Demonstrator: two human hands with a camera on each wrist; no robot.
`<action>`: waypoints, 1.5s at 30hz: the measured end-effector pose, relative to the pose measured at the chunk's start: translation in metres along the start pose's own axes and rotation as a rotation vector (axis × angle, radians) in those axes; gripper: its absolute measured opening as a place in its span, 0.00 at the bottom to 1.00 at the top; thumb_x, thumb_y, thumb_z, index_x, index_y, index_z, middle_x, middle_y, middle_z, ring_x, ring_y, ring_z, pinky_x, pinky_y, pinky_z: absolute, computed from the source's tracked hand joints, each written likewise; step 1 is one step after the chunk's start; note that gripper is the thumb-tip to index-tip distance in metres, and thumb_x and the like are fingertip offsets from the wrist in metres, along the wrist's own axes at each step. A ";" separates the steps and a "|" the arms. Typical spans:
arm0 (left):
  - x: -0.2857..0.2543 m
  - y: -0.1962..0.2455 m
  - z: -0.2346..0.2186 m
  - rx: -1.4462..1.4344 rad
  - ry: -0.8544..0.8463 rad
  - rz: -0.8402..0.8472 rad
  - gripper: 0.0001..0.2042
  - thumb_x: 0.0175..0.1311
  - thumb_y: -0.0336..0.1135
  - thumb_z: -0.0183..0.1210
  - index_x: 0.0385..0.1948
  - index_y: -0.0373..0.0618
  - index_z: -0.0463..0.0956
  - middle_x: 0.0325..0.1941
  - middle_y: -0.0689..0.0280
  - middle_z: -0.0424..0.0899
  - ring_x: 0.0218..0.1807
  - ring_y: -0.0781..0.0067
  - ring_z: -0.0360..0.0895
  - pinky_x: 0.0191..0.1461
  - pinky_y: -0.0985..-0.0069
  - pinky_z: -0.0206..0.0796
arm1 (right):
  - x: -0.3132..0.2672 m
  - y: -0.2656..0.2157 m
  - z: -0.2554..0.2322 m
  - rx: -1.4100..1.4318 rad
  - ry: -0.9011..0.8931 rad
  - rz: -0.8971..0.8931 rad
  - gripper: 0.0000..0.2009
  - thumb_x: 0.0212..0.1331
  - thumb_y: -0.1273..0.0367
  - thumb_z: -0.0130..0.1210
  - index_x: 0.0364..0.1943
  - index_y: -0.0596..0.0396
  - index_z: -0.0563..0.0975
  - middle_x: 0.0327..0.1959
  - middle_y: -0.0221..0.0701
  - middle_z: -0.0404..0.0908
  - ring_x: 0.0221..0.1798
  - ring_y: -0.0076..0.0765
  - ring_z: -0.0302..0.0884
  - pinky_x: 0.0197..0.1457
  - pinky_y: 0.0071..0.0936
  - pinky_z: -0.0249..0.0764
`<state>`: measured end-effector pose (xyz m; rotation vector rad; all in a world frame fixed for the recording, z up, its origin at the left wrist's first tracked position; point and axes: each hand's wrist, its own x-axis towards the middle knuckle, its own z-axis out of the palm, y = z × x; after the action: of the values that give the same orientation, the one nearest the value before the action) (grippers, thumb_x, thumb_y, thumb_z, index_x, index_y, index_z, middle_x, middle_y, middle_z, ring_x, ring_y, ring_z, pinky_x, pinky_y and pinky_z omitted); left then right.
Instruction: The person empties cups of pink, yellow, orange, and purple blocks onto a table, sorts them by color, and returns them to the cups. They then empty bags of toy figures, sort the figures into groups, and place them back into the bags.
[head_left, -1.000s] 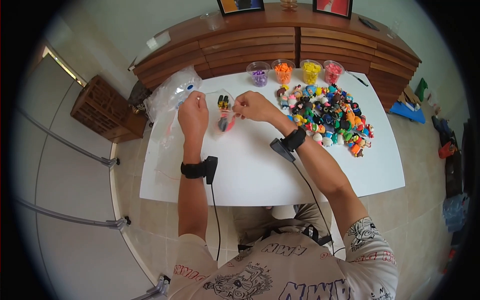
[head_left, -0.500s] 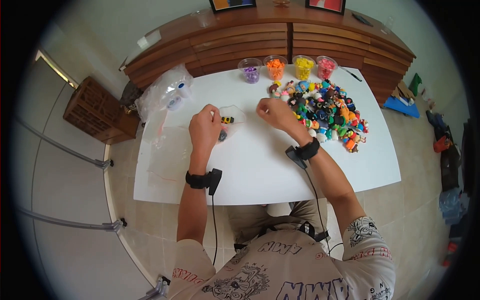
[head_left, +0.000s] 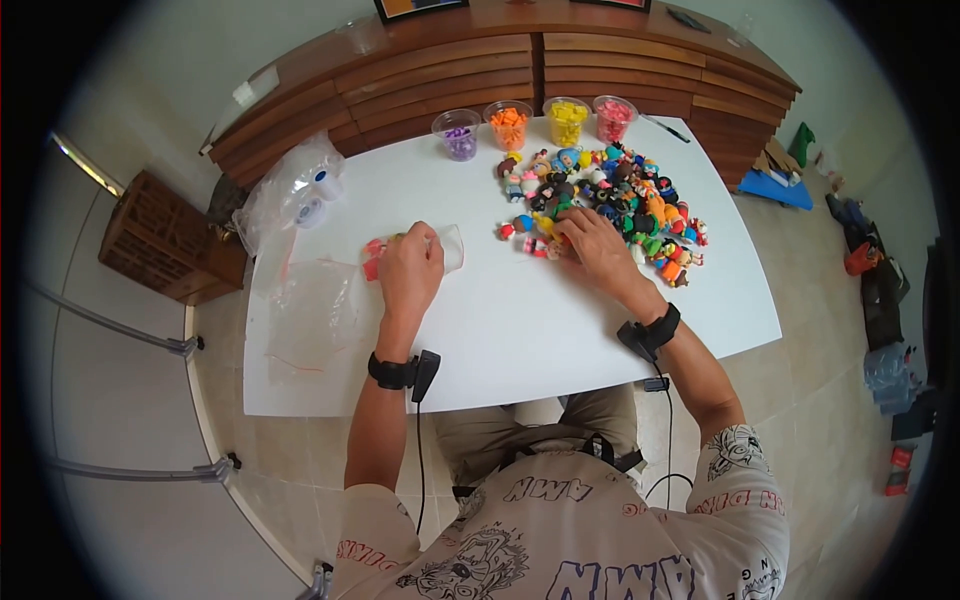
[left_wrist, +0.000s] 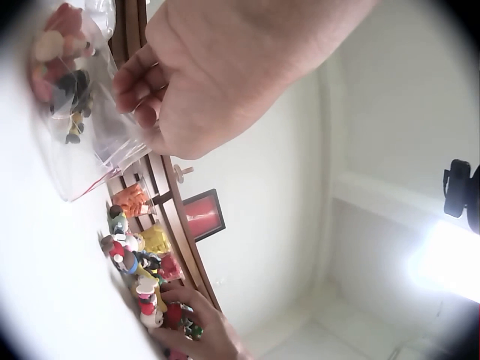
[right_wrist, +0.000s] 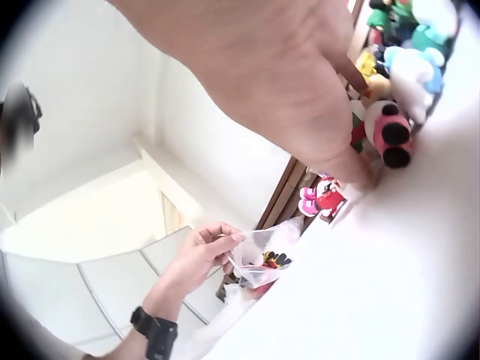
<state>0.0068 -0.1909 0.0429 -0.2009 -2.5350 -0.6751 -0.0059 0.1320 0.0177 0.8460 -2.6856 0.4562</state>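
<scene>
My left hand point(head_left: 410, 275) pinches a small clear plastic bag point(head_left: 452, 248) just above the table, left of centre. Inside the bag point(left_wrist: 101, 146), the left wrist view shows a pink-and-white figure point(left_wrist: 56, 49) and a black-and-yellow one point(left_wrist: 75, 112). My right hand point(head_left: 600, 258) reaches over the near left part of the pile of small figures point(head_left: 645, 205), fingers spread and pointing down among them. Beside those fingers, in the right wrist view, lie a pink-and-black figure point(right_wrist: 391, 135) and a light blue-and-white one point(right_wrist: 412, 75); whether a figure is held is hidden.
Cups of purple point(head_left: 460, 140), orange point(head_left: 509, 125), yellow point(head_left: 567, 122) and pink pieces point(head_left: 614, 118) line the table's far edge, with a pen point(head_left: 665, 128) to their right. A larger plastic bag point(head_left: 290, 190) and a flat clear bag point(head_left: 312, 310) lie at left.
My right hand has let go of the small bag and moved right onto the figures. My left hand still pinches the bag, which has turned so its mouth faces right. The head view has shifted.
</scene>
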 end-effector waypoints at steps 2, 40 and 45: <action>0.000 0.001 0.003 0.005 0.005 0.008 0.02 0.64 0.28 0.63 0.34 0.41 0.82 0.19 0.59 0.78 0.22 0.58 0.78 0.29 0.63 0.68 | 0.005 -0.007 0.004 -0.008 0.072 -0.063 0.21 0.59 0.70 0.64 0.57 0.54 0.76 0.64 0.38 0.76 0.69 0.48 0.71 0.71 0.44 0.68; -0.012 -0.007 -0.019 -0.096 0.119 0.003 0.03 0.69 0.29 0.62 0.34 0.42 0.81 0.16 0.56 0.74 0.22 0.49 0.75 0.41 0.61 0.72 | 0.128 -0.123 0.076 0.436 -0.364 -0.136 0.17 0.60 0.61 0.67 0.42 0.63 0.85 0.31 0.44 0.88 0.36 0.47 0.87 0.44 0.40 0.80; -0.011 -0.006 -0.028 -0.121 0.134 -0.002 0.02 0.68 0.28 0.61 0.35 0.42 0.81 0.16 0.57 0.73 0.22 0.52 0.75 0.35 0.61 0.71 | 0.135 -0.114 0.071 0.831 -0.209 0.104 0.18 0.58 0.63 0.68 0.47 0.63 0.84 0.39 0.50 0.88 0.43 0.52 0.87 0.52 0.40 0.80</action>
<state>0.0269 -0.2098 0.0556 -0.1886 -2.3694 -0.8157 -0.0568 -0.0506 0.0258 0.9790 -2.7082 1.6551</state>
